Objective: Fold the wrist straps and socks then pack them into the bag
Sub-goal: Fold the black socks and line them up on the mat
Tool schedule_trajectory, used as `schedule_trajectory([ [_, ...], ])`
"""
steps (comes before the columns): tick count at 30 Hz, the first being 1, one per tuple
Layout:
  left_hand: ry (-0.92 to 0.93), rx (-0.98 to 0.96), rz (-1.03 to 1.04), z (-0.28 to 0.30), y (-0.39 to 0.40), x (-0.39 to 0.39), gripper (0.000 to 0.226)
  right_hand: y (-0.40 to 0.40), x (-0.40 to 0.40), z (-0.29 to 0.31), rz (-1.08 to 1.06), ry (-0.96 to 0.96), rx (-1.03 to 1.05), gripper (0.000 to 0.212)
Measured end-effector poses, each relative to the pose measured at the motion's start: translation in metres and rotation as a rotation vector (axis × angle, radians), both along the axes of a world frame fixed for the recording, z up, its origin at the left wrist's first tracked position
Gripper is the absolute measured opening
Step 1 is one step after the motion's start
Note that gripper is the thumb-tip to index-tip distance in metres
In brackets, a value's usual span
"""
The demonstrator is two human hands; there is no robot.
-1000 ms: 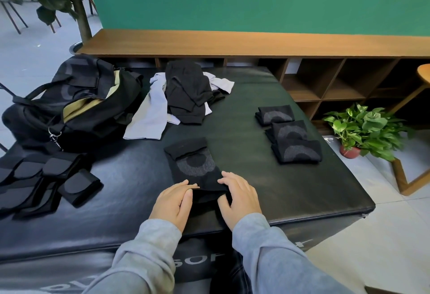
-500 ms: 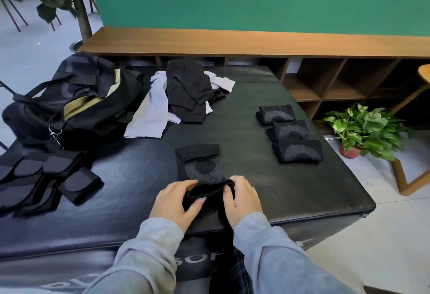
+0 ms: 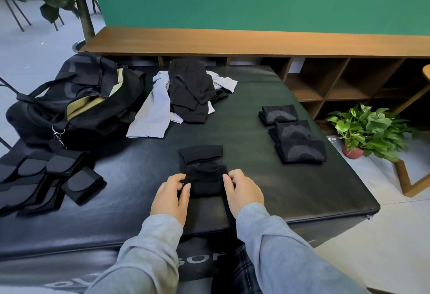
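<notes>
While my left hand (image 3: 171, 197) pinches the left edge of the black sock (image 3: 203, 171) and my right hand (image 3: 243, 190) pinches its right edge, the near end of the sock is doubled over onto its middle, low in the centre of the frame. My fingers on both sides are curled in tight against the fold, thumbs tucked at the cloth, so each hand has hold of the sock. Its far cuff lies flat on the black padded mat (image 3: 267, 177), pointing toward the top of the frame.

To the right of centre, three folded socks (image 3: 295, 134) lie in a row running up the frame, the nearest two overlapping, the farthest just beside them. Above the sock I hold, toward upper centre, a loose pile of unfolded socks (image 3: 183, 96) mixes black and pale grey pieces. The black bag (image 3: 76, 103) sits at the upper left of the mat, its top gaping with a tan lining showing. Below it, at the left edge of the frame, the wrist straps (image 3: 46, 182) lie folded and overlapping in a cluster.

At the right edge a potted plant (image 3: 367, 130) stands on the floor, before a wooden shelf unit (image 3: 337, 84)
</notes>
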State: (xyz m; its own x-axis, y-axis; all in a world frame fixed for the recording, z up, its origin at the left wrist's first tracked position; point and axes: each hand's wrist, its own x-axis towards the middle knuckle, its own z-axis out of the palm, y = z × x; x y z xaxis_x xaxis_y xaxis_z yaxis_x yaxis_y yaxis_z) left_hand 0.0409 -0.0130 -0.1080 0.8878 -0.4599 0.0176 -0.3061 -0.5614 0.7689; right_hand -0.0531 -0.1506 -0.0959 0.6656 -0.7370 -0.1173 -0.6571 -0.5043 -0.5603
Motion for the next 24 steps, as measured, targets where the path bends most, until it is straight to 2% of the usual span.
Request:
schedule_trajectory([
  [4, -0.019, -0.044, 0.034, -0.003, -0.001, 0.001, 0.028, -0.001, 0.003, 0.002, 0.001, 0.041, -0.036, 0.021],
  [11, -0.249, 0.082, -0.046, -0.010, -0.003, 0.004, 0.021, 0.000, 0.007, 0.001, 0.000, 0.032, -0.116, 0.015],
  [16, -0.465, 0.060, -0.131, -0.018, -0.003, 0.005, 0.042, 0.003, 0.006, -0.001, -0.001, 0.008, -0.152, 0.017],
  [19, -0.475, 0.076, -0.182, -0.016, -0.002, 0.003, 0.027, 0.004, 0.004, -0.004, 0.007, -0.024, -0.136, 0.019],
  [22, -0.486, 0.207, -0.247, -0.016, -0.001, 0.001, 0.046, 0.005, 0.001, -0.006, 0.051, -0.073, -0.132, 0.026],
  [24, -0.482, 0.221, -0.248, -0.016, -0.002, 0.002, 0.050, 0.006, 0.000, -0.007, 0.106, -0.094, -0.151, 0.032],
])
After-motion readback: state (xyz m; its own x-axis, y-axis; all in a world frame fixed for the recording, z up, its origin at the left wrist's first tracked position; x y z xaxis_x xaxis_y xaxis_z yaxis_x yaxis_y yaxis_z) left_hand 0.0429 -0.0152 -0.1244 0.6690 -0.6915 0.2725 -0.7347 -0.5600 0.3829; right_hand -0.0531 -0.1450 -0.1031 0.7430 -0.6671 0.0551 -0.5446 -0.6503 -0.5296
